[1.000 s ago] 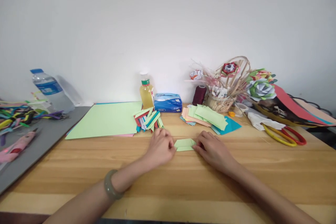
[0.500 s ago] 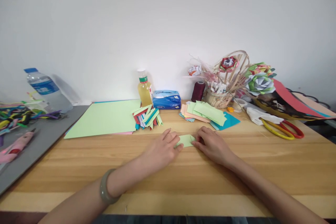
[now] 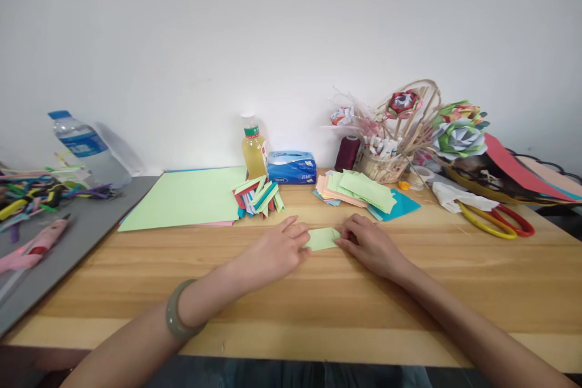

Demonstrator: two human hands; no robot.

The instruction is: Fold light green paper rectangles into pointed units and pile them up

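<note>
Leaning inward from the lower corners, the left forearm (image 3: 222, 291) and right forearm (image 3: 445, 309) run low over the wooden table (image 3: 291, 309) and bring both hands toward the middle. A slip of green paper (image 3: 322, 239) lies there on the table, between the two hands, with a fold line showing near its right end. The left hand (image 3: 275, 248) is turned palm down, back of the hand upward; its forefinger reaches up and away from the others, while the remaining fingertips gather at the slip's left end. Whether they grip it or only press it, I cannot tell. A bracelet (image 3: 174, 318) circles the left wrist. The right hand (image 3: 370, 248) lies on its side with knuckles curled, its thumb and forefinger together on the slip's right end. Beyond the left hand sits a pile of folded strips (image 3: 259, 195), just in front of a tissue pack (image 3: 291, 168); beyond the right, a stack of paper slips (image 3: 368, 189) fans out.
</note>
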